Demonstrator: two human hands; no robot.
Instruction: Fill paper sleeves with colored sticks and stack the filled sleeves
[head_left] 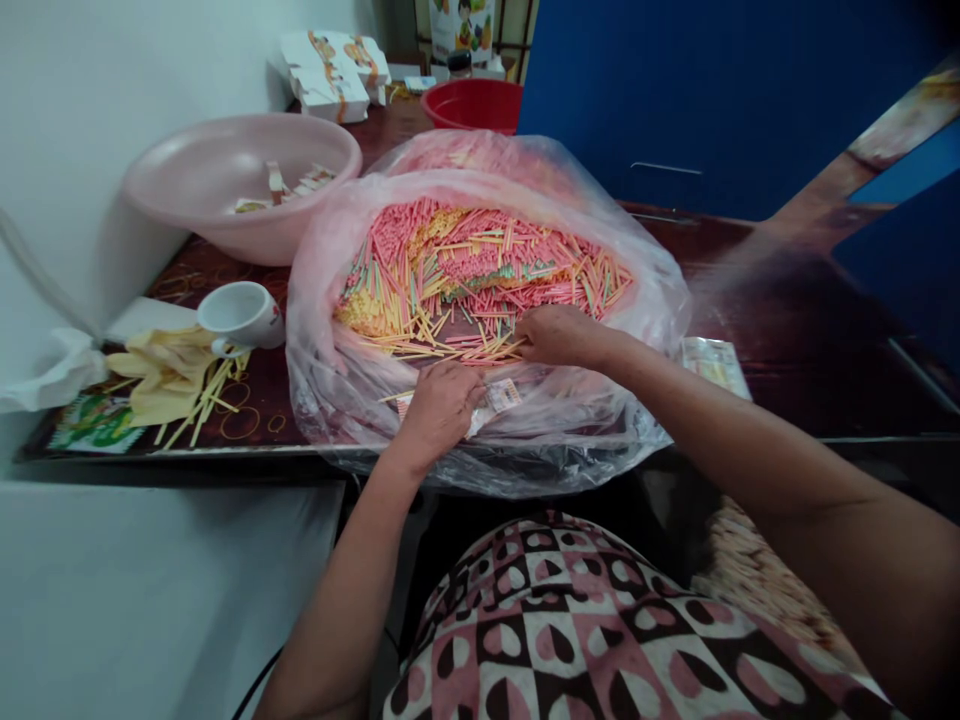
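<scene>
A large clear plastic bag (330, 370) lies wide open on the table, full of thin pink, yellow and green sticks (495, 255). My right hand (559, 335) reaches into its near side, fingers closed at the loose sticks; the fingertips are partly hidden among them. At the bag's front edge, my left hand (446, 405) curls over a small printed packet (501, 396), which shows on both sides of the fingers. A yellow stick pokes out to the left of that hand. What lies under the left palm is hidden.
A pink basin (161, 190) with small packets stands back left, a white cup (238, 312) before it. Yellow sticks and a yellow cloth-like piece (169, 365) lie at left. A red basin (476, 100) stands behind; a printed packet (712, 365) lies right, before a blue panel (675, 90).
</scene>
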